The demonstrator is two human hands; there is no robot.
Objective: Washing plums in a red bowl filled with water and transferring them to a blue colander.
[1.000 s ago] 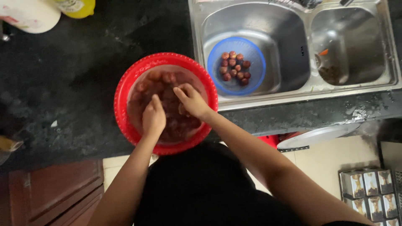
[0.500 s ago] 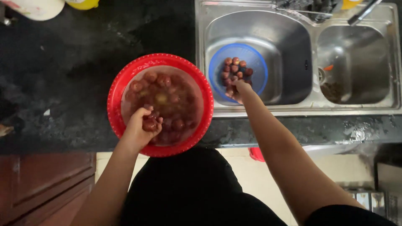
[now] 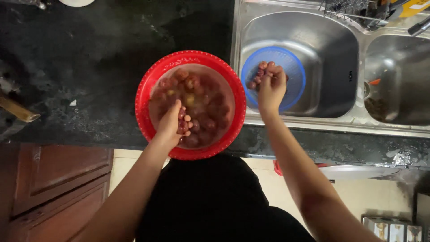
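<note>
A: Surroundings? Black counter (image 3: 80, 58) is carrying a red bowl (image 3: 145, 89); a steel sink (image 3: 331, 58) is holding a blue strainer (image 3: 293, 60).

B: Fruit (image 3: 206, 107), small, round, reddish, is soaking in the bowl. Left hand (image 3: 170, 125) is closing around several; right hand (image 3: 271, 87) is pinching some over the strainer.

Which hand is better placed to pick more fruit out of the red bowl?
Left. The left hand is already inside the red bowl, on the fruit. The right hand is over the blue strainer in the sink.
</note>
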